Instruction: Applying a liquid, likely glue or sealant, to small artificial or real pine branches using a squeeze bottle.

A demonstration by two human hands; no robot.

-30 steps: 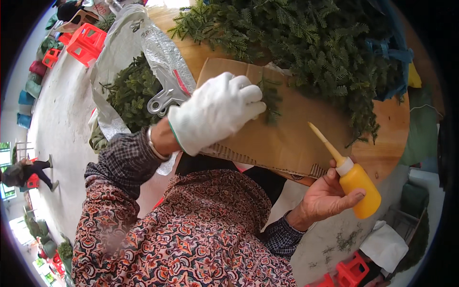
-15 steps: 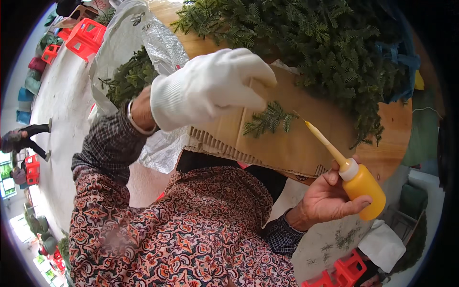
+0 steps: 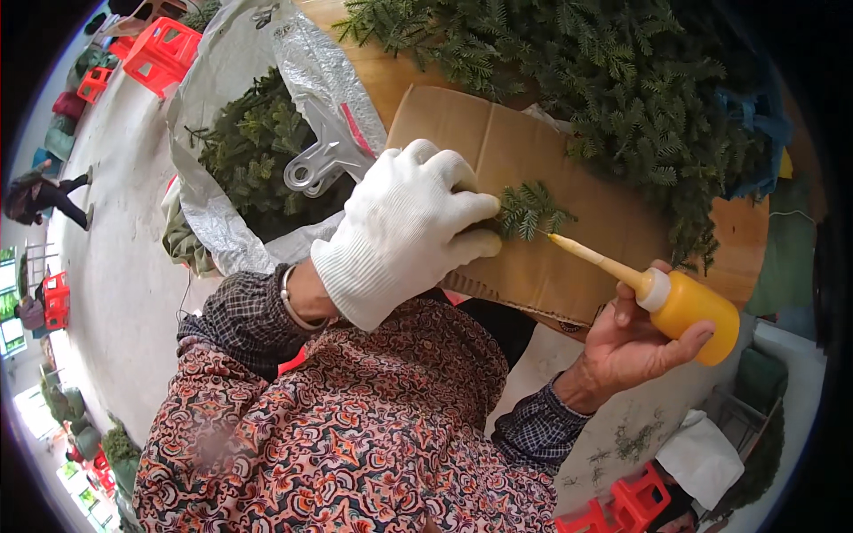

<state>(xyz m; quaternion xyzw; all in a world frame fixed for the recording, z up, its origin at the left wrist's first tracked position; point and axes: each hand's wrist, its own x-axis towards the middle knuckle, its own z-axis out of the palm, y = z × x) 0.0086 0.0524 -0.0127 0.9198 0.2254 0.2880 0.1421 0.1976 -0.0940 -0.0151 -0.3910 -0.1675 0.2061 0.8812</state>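
Orange glue bottle, nozzle toward sprig

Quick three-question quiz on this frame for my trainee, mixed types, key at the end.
1. True or false: the left hand wears a white glove.
2. The right hand holds: A) scissors B) an orange squeeze bottle C) a metal clip
3. What does the bottle's nozzle tip point at?

Key: 1 true. 2 B. 3 the green sprig that the left hand pins on the cardboard sheet.
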